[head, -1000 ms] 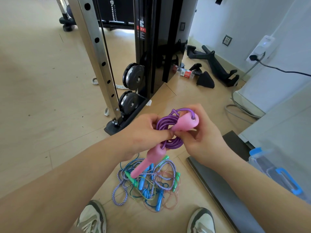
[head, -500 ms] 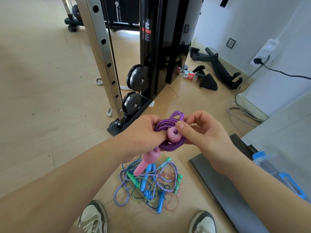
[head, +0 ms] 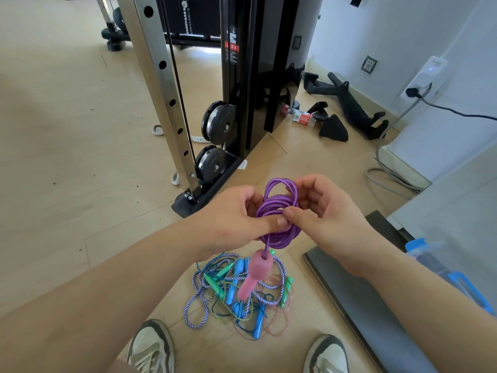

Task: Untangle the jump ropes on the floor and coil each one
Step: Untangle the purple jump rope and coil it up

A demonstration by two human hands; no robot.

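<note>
- I hold the purple rope [head: 278,203] coiled between both hands, above the floor [head: 80,157]. My left hand [head: 236,219] pinches its left side and my right hand [head: 328,219] grips its right, with the thumbs touching.
- One pink handle [head: 255,273] hangs from the coil, its long axis near vertical, nearer my left hand.
- The remaining tangle [head: 215,300] lies directly below.

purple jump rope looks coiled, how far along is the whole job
Done: the purple jump rope is wound into a coil. In hand: the left hand and right hand grip that coil, one pink handle dangling below. Left: the tangled pile on the floor, blue- and green-handled ropes, not yet separated.
</note>
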